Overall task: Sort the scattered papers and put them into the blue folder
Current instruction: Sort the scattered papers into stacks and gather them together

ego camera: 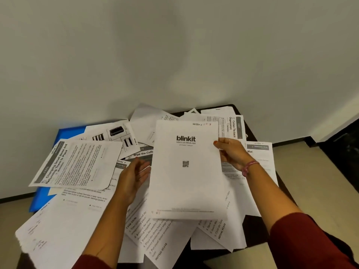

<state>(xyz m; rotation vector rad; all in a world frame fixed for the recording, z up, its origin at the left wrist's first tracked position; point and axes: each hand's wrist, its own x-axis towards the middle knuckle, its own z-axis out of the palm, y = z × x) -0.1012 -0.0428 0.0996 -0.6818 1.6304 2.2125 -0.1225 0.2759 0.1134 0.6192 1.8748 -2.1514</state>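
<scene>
Your right hand (231, 152) has its grip on the right edge of the Blinkit sheet (189, 171), thumb on the printed face and the fingers curled behind it, holding what looks like the top page of a thin stack lifted above the pile; how many pages are in it you cannot tell. A pink bracelet (249, 166) sits on that wrist. Across the sheet from the grip, your left hand (134, 174) hovers just beside the sheet's left edge with fingers straight and spread, a wide grip holding nothing, and whether it touches the paper is unclear. Under and around the held sheet, the scattered papers (81, 216) cover most of the dark bench (252, 226), overlapping at all angles. Well to the left of the grip lies a page headed "Charging Small Items and Returning Them to Place" (77, 164), and beyond it a page printed with pictures of appliances (114, 133). Just past your right hand's grip, a page reading "Curtain Tie-back Organization" (232, 126) lies turned sideways. The blue folder (69, 132) lies farthest left of the grip, flat on the bench and mostly buried, with only its far corner and left edge showing.
</scene>
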